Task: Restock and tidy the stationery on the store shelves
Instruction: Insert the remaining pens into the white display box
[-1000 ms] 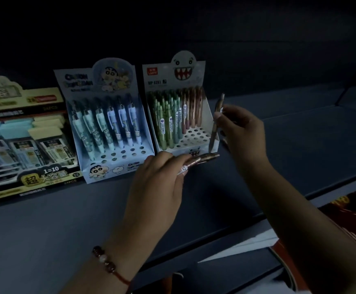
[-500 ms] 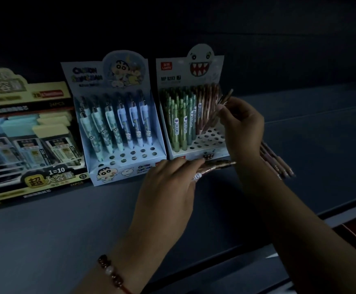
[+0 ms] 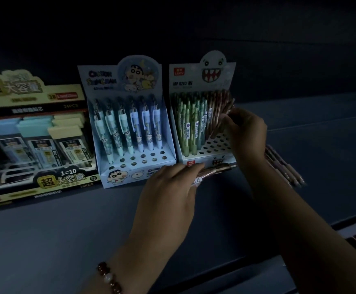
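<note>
Pinching a slim brown pen [image 3: 225,115] with my right hand [image 3: 247,132] over the ghost-faced cardboard box [image 3: 202,81]; left hand [image 3: 168,194] is gripping glossy brown pens [image 3: 215,169] before it.

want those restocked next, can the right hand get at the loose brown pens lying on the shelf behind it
Probably yes: the loose brown pens lie uncovered just beyond the right hand, but its fingers are pinching a brown pen at the ghost-face display box.

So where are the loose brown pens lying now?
In the head view, the loose brown pens lie on the shelf at right, behind the right hand, beside the ghost box.
</note>
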`<state>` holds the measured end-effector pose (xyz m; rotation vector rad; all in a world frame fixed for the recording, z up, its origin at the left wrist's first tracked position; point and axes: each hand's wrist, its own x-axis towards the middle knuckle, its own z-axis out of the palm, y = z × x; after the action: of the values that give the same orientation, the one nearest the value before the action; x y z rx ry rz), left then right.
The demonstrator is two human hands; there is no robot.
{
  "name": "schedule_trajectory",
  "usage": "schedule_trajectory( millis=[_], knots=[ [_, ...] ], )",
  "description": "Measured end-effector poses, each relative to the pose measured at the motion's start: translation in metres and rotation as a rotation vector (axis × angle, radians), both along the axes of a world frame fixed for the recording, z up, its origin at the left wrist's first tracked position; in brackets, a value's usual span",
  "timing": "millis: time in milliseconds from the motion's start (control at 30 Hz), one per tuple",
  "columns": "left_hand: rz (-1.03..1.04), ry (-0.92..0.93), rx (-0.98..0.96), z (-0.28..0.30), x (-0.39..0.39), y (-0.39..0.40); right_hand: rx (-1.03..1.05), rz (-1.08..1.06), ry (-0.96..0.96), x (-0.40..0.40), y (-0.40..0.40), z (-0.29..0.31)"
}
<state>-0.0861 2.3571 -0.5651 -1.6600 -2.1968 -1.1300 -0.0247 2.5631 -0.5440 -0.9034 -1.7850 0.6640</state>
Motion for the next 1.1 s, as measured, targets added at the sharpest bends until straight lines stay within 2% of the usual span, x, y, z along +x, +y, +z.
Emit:
schedule_trajectory(
  millis=[233,333,467,667,767,833,900,967,1033,1100],
  knots=[
    [0.005,0.001,-0.018,0.001,0.0,-0.001,0.142,-0.038,-0.172,-0.006,0.007,0.0],
    [0.012,-0.017,-0.017,0.001,0.0,0.0,0.134,-0.042,-0.194,-0.011,0.01,0.0],
    [0.004,-0.041,0.005,-0.001,0.001,0.002,0.167,-0.046,-0.32,-0.015,0.009,-0.004],
    [-0.005,-0.107,-0.017,0.002,0.0,-0.001,0.125,-0.014,-0.329,-0.01,0.005,-0.001],
    [0.015,-0.187,-0.039,0.002,-0.002,-0.005,-0.017,0.071,-0.234,0.006,-0.012,-0.002],
    [0.033,-0.208,-0.035,0.004,-0.003,-0.008,-0.227,0.204,-0.132,0.019,-0.024,0.002],
    [0.015,-0.284,-0.026,0.007,-0.002,-0.011,-0.584,0.499,-0.019,0.033,-0.042,0.017],
    [-0.07,-0.507,0.003,0.012,0.003,-0.013,-0.799,0.767,-0.022,0.046,-0.062,0.033],
    [-0.162,-0.755,0.042,0.015,0.011,-0.013,-0.829,0.878,-0.012,0.055,-0.079,0.043],
    [-0.244,-0.891,0.038,0.02,0.022,-0.017,-0.804,0.848,0.037,0.061,-0.092,0.05]
  ],
)
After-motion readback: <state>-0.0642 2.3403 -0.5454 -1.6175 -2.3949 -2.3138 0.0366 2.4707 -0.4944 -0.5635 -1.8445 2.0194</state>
